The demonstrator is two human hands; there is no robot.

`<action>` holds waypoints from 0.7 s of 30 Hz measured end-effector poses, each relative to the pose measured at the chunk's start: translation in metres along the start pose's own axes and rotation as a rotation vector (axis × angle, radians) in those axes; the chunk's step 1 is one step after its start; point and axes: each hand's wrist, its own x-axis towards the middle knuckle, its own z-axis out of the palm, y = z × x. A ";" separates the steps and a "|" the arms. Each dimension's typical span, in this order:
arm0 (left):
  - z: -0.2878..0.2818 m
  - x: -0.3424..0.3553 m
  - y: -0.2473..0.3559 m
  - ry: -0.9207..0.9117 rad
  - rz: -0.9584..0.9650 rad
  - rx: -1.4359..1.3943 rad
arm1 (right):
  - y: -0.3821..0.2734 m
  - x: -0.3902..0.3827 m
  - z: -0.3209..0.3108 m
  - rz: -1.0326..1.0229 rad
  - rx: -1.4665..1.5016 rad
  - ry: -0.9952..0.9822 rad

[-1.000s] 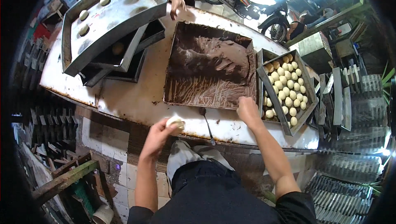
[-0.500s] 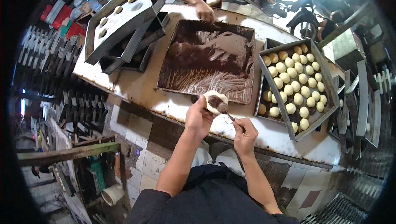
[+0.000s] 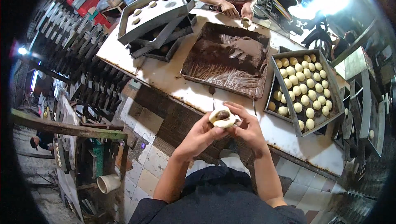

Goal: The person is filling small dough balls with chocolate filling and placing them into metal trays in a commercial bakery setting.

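Observation:
A flattened piece of pale dough [image 3: 222, 119] with a dark brown dab of filling in its middle sits between both my hands, held in front of the table's near edge. My left hand [image 3: 201, 135] cups it from below. My right hand [image 3: 246, 126] pinches its right rim with the fingertips. Just beyond lies a large tray of brown chocolate paste [image 3: 229, 59]. To the right stands a metal tray of several dough balls [image 3: 303, 90].
Stacked metal trays [image 3: 154, 16] with a few filled buns stand at the far left of the white table [image 3: 165, 75]. Another person's hands [image 3: 235, 9] work dough at the far edge. A spoon [image 3: 212, 94] lies near the front edge. Empty tray racks flank both sides.
My right hand left the table by the dough tray and joined my left. The dough rose to the middle, now spread flat with filling on it. My view swung left.

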 end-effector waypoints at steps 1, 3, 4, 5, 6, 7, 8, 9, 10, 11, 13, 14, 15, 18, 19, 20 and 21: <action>0.002 -0.015 0.006 -0.006 0.018 -0.005 | 0.003 -0.004 0.009 -0.007 -0.015 -0.010; -0.004 -0.048 0.021 0.133 0.032 0.115 | 0.010 -0.010 0.040 -0.105 -0.071 -0.078; -0.011 -0.062 0.023 0.095 0.058 0.173 | 0.011 -0.020 0.057 -0.104 -0.035 -0.041; -0.018 -0.081 0.026 0.103 0.078 0.166 | 0.010 -0.028 0.079 -0.104 -0.046 -0.061; -0.026 -0.099 0.028 0.102 0.076 0.185 | 0.010 -0.037 0.099 -0.117 -0.085 -0.046; -0.035 -0.116 0.027 0.098 0.071 0.202 | 0.011 -0.047 0.117 -0.129 -0.126 -0.026; -0.040 -0.128 0.023 0.094 0.087 0.186 | 0.010 -0.057 0.131 -0.127 -0.280 -0.001; -0.044 -0.138 0.015 0.122 0.111 0.101 | 0.024 -0.063 0.144 -0.274 -0.314 0.019; -0.049 -0.147 0.006 0.144 0.125 0.016 | 0.025 -0.073 0.158 -0.303 -0.443 0.010; -0.057 -0.153 -0.005 0.129 0.125 -0.004 | 0.025 -0.083 0.171 -0.330 -0.574 0.003; -0.070 -0.172 -0.023 0.226 0.293 -0.242 | 0.030 -0.099 0.204 -0.292 -0.628 -0.040; -0.070 -0.179 -0.033 0.200 0.343 -0.400 | 0.032 -0.111 0.215 -0.177 -0.579 0.023; -0.064 -0.183 -0.039 0.178 0.321 -0.422 | 0.039 -0.120 0.219 -0.066 -0.530 0.103; -0.044 -0.197 -0.044 0.275 0.313 -0.081 | 0.049 -0.137 0.220 0.040 -0.138 0.293; -0.039 -0.201 -0.041 0.239 0.306 -0.088 | 0.049 -0.144 0.211 0.052 -0.026 0.320; -0.033 -0.206 -0.038 0.185 0.468 0.193 | 0.052 -0.154 0.196 0.023 -0.031 0.283; -0.029 -0.213 -0.035 0.137 0.631 0.479 | 0.049 -0.162 0.195 0.008 -0.034 0.303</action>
